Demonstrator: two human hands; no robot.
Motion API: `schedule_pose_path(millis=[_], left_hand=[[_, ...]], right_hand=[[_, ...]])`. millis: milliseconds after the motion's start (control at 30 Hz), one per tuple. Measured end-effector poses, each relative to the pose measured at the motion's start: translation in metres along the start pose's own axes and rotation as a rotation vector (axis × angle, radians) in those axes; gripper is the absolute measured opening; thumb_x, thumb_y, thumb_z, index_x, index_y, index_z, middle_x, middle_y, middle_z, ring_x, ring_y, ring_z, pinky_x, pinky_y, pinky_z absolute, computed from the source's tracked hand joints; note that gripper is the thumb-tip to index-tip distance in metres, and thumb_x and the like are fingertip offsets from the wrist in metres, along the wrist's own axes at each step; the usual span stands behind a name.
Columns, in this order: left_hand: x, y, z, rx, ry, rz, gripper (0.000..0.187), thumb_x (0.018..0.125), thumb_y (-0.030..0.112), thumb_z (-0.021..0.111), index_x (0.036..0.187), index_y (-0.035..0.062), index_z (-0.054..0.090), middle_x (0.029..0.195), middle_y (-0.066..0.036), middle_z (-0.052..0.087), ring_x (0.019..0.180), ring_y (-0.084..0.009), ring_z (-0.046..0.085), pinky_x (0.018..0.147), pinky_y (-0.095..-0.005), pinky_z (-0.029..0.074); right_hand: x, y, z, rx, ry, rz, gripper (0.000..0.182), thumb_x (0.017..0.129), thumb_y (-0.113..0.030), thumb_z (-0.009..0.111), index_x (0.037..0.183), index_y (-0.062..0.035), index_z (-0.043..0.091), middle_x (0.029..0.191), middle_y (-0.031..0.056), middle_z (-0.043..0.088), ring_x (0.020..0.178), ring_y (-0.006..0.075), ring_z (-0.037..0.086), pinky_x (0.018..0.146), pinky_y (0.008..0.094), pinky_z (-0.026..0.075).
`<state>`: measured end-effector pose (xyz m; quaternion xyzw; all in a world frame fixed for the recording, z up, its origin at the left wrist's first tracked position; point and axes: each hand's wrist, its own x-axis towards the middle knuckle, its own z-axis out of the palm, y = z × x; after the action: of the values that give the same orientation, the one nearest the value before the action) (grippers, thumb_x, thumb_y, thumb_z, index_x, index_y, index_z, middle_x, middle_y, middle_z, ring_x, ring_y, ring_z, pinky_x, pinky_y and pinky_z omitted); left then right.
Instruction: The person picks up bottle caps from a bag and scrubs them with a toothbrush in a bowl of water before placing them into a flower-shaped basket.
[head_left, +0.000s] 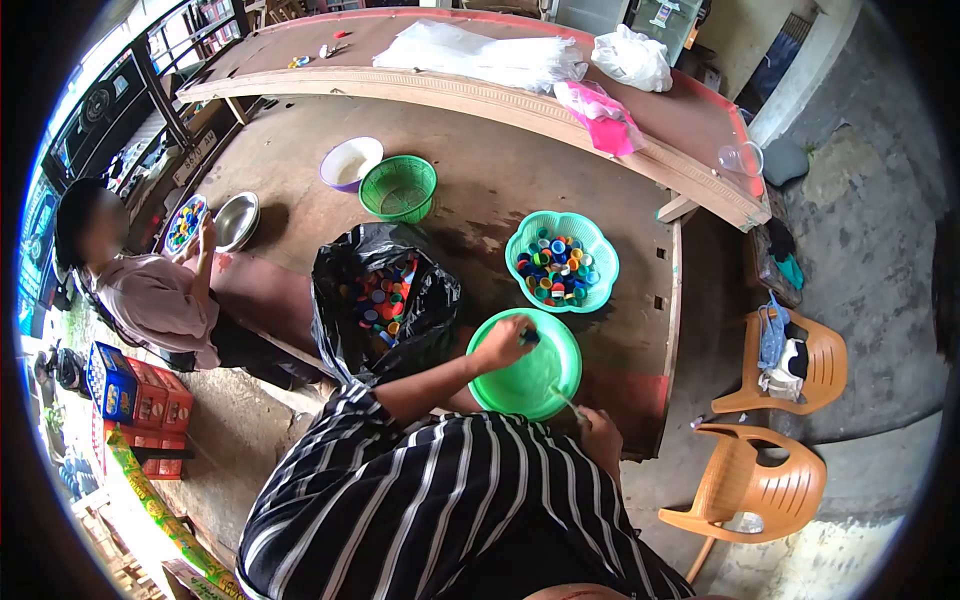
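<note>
Left hand: our left hand is over the green basin, with fingers closed around a small dark piece, maybe a cap; it is too small to tell surely.
Right hand: our right hand is at the near right side of the basin, and it grips a thin light stick-like tool, whose far end is above the basin.
Small dark piece: it is in the left hand, and well apart from the right hand.
Flower-shaped basket: this basket with many caps is just beyond the basin.
Black bag: the open bag, also with caps, is left of the basin.
</note>
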<state>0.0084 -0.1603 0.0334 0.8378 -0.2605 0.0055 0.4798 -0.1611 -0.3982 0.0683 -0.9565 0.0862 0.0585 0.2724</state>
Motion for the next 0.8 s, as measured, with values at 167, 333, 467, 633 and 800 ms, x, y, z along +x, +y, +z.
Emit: schedule_pose_path(millis=[167,333,467,633,800], left_hand=[[0.071,0.053,-0.038,-0.026,0.267,0.129,0.061,0.073,0.014,0.074,0.126,0.0034,0.045,0.101,-0.018,0.061,0.084,-0.0321,0.064,0.073,-0.0379,0.051],[0.049,0.030,-0.032,0.025,0.235,0.041,0.043,0.074,0.018,0.072,0.110,0.0007,0.055,0.106,-0.017,0.060,0.098,-0.0362,0.057,0.087,-0.0436,0.045],[-0.007,-0.007,-0.023,0.094,0.215,0.018,0.030,0.074,0.014,0.069,0.101,0.0012,0.060,0.102,-0.018,0.060,0.095,-0.0360,0.058,0.085,-0.0424,0.047],[-0.058,-0.007,-0.045,0.042,0.259,-0.155,0.025,0.076,0.012,0.066,0.098,0.0010,0.062,0.100,-0.017,0.062,0.100,-0.0341,0.058,0.088,-0.0400,0.047],[-0.087,-0.009,-0.078,0.137,0.470,-0.261,0.019,0.082,0.002,0.061,0.100,0.0016,0.063,0.096,-0.014,0.062,0.087,-0.0266,0.064,0.074,-0.0316,0.055]], right_hand=[[0.002,-0.011,-0.006,0.074,0.071,0.013,0.027,0.084,-0.018,0.058,0.109,-0.0094,0.064,0.100,0.0135,0.062,0.094,0.0338,0.059,0.080,0.0397,0.047],[0.006,0.007,0.015,0.065,0.184,-0.070,0.031,0.085,-0.021,0.057,0.114,-0.0088,0.062,0.099,0.0119,0.062,0.090,0.0304,0.061,0.076,0.0402,0.048],[0.006,0.008,0.031,0.162,0.104,-0.001,0.036,0.085,-0.026,0.059,0.117,-0.0073,0.059,0.102,0.0132,0.062,0.093,0.0322,0.060,0.079,0.0406,0.048],[0.018,0.026,0.065,0.245,0.065,-0.027,0.046,0.083,-0.032,0.062,0.120,-0.0042,0.056,0.105,0.0218,0.061,0.097,0.0355,0.060,0.082,0.0431,0.047],[0.022,0.017,0.067,0.328,-0.021,0.060,0.045,0.082,-0.029,0.066,0.112,0.0026,0.056,0.093,0.0217,0.063,0.084,0.0359,0.062,0.077,0.0418,0.048]])
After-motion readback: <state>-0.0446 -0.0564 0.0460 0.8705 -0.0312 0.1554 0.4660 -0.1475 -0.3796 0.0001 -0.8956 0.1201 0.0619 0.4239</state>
